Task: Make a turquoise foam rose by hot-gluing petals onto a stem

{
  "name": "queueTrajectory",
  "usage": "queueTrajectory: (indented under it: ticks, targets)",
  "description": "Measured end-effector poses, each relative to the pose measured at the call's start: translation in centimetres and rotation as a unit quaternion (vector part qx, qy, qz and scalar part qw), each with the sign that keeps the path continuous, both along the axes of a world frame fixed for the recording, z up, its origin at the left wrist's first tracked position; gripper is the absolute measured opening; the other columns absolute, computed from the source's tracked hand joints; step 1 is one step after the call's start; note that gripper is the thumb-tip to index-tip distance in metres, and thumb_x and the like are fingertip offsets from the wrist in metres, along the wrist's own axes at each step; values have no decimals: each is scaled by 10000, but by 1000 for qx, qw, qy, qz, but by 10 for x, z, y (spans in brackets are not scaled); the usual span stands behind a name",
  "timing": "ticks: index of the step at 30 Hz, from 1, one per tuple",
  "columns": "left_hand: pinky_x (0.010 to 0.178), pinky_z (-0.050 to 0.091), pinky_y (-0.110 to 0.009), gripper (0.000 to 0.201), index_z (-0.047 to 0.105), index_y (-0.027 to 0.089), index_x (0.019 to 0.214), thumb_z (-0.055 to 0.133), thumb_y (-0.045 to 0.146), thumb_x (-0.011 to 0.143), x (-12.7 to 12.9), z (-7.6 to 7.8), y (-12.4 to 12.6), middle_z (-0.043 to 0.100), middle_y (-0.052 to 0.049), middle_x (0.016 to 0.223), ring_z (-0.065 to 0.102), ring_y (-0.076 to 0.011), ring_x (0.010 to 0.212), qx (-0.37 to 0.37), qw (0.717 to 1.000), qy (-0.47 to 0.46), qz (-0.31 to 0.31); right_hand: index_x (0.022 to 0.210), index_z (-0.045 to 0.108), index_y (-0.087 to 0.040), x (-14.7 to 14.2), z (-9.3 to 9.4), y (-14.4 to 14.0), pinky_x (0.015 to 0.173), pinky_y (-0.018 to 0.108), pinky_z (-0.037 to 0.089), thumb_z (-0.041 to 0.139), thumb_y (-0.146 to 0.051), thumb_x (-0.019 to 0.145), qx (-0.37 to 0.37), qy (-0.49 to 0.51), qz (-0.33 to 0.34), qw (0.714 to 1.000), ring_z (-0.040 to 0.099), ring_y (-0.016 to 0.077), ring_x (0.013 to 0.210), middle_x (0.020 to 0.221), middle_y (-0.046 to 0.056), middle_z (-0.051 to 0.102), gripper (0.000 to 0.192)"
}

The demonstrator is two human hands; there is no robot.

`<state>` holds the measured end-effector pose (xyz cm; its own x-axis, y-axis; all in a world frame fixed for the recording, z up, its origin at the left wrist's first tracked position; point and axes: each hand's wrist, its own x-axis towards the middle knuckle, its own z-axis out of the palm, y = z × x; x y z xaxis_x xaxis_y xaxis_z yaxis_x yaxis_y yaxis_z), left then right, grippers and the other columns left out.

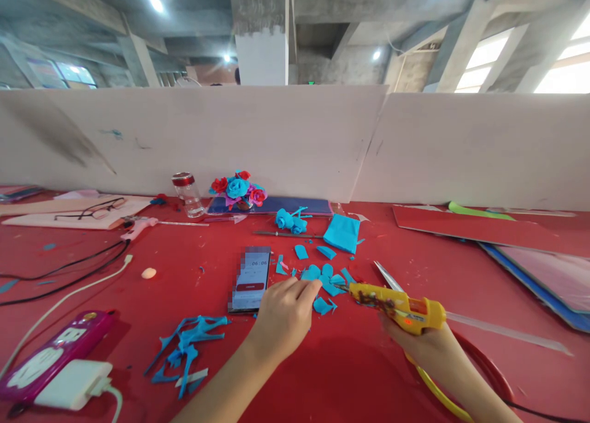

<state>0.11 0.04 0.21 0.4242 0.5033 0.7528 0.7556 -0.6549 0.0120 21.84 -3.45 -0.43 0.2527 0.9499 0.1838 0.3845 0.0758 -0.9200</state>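
My right hand (419, 344) grips a yellow hot glue gun (431, 315), its nozzle pointing left at a cluster of cut blue petals (329, 280). A clear glue stick (507, 332) sticks out of the gun's back end. My left hand (286, 315) is closed beside the petals, thumb and forefinger together at their left edge; what the fingers hold is hidden. Loose blue pieces (300, 252) lie just beyond. Under the gun and right hand is a pair of scissors (388, 276), partly covered, blades pointing away.
A phone (249, 281) lies left of my left hand. Blue scraps (187, 346), a power strip (59, 355) and a pink glue gun (138, 227) are further left. Behind stand a glass jar (188, 198), a flower arrangement (237, 189), blue roses (290, 220) and a partition (230, 134).
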Motion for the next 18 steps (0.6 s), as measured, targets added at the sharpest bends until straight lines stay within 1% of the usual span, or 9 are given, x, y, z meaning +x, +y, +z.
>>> queueTrajectory:
  ticks: [3,8,13,16,18]
  targets:
    - [471,464,-262,280,605,157,906,410,-12,797,0,1,-1,667,-19,665,605,-177,566,1,1000,7,-8,690,643,-189,-1,1,1,460,248,456,618,-327,626,6,1,0,1000,572,166,521,577,12,635,153]
    - [502,471,-250,270,606,153,929,402,11,825,0,-2,-2,678,-30,690,596,-157,572,16,1000,23,-2,683,635,-185,-2,3,1,447,246,449,619,-332,627,13,-4,-10,1000,556,154,488,567,14,637,158]
    - [520,469,-254,234,604,133,972,430,34,851,-2,-6,-2,694,-48,760,592,-151,599,50,997,64,7,698,639,-191,-1,0,1,433,248,437,620,-338,625,8,-10,-17,1000,556,160,487,568,10,637,166]
    - [520,463,-262,203,603,114,997,466,57,857,-3,-4,-5,701,-53,808,590,-156,609,73,992,99,5,693,635,-196,0,-3,2,462,255,455,613,-347,629,7,3,-15,1000,578,174,530,598,15,648,166]
    - [524,463,-262,207,606,98,1004,464,53,860,-3,-1,-6,707,-60,831,597,-158,621,93,989,119,4,691,635,-193,1,-4,2,454,254,447,619,-342,627,4,3,-11,1000,570,173,528,594,15,641,162]
